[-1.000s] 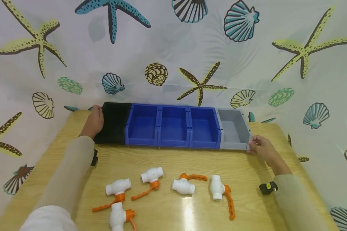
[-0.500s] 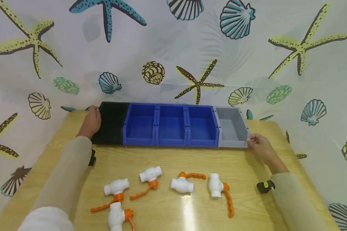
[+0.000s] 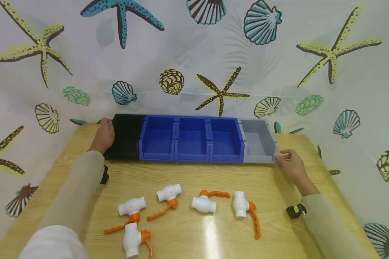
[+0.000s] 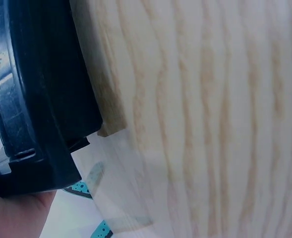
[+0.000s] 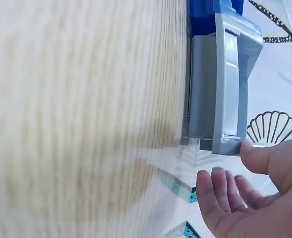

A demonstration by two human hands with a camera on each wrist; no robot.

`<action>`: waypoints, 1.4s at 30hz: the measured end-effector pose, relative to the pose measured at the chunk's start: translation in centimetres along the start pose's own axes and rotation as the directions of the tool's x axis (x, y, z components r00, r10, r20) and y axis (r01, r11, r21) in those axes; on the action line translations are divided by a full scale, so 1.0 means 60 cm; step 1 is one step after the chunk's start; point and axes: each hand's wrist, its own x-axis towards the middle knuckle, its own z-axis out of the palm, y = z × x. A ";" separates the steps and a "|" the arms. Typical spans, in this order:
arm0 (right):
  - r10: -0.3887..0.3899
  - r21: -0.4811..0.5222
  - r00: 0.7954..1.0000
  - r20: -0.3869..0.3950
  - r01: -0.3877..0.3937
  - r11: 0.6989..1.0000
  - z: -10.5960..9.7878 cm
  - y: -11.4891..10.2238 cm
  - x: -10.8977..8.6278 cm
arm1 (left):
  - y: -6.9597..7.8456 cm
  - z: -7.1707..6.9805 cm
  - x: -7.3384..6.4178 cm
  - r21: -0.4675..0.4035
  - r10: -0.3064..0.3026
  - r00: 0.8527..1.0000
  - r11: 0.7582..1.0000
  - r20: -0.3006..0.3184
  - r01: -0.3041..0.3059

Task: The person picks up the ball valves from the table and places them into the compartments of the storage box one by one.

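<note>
Five-part row: a black bin point(image 3: 124, 154), three blue bins point(image 3: 192, 157) and a grey bin point(image 3: 258, 158) stand side by side against the patterned cloth. My left hand point(image 3: 104, 136) grips the outer side of the black bin, fingers bent at its rim; in the left wrist view the bin's end point(image 4: 41, 99) hides most of that hand. At the far end, my right hand point(image 3: 291, 166) is by the grey bin's front corner. The right wrist view shows its thumb point(image 5: 260, 156) at the corner, with the other fingers loosely bent and apart from the bin.
Several white ball valves with orange handles lie on the wooden table in front of the bins: one valve point(image 3: 240, 204) at right, another point(image 3: 203, 203) mid-table, others point(image 3: 169, 192) further left. Hanging cloth point(image 3: 181, 43) with shells and starfish borders the table.
The right hand's fingers have loosened from the grey bin's corner, which they pinched a second ago. The left hand stays at the black bin. The head view has shifted slightly.
</note>
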 end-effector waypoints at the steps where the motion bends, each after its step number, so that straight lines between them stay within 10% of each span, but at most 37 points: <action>1: 0.011 -0.019 1.000 -0.005 -0.011 1.000 -0.001 -0.002 -0.004 | -0.003 0.001 0.001 -0.003 0.003 1.000 1.000 -0.002 -0.003; 10: -0.066 -0.215 0.988 0.137 0.095 0.972 -0.019 -0.022 -0.063 | -0.013 -0.023 -0.010 -0.080 -0.058 0.987 0.994 0.146 0.071; 23: -0.094 -0.135 0.957 0.276 0.136 0.981 -0.029 -0.021 -0.081 | -0.013 -0.031 -0.010 -0.156 -0.036 0.994 0.986 0.107 0.053; 30: -0.121 -0.080 0.853 0.507 0.187 0.979 0.000 -0.025 -0.130 | -0.015 -0.040 -0.019 0.151 0.052 0.994 0.986 0.097 -0.066; 38: -0.137 -0.118 0.809 0.572 0.246 0.962 0.019 -0.041 -0.179 | -0.015 -0.059 -0.017 0.356 0.213 0.976 0.909 0.048 -0.215; 42: -0.129 -0.098 0.778 0.615 0.238 0.966 0.030 -0.045 -0.202 | -0.002 -0.062 -0.015 0.507 0.248 0.968 0.830 0.037 -0.232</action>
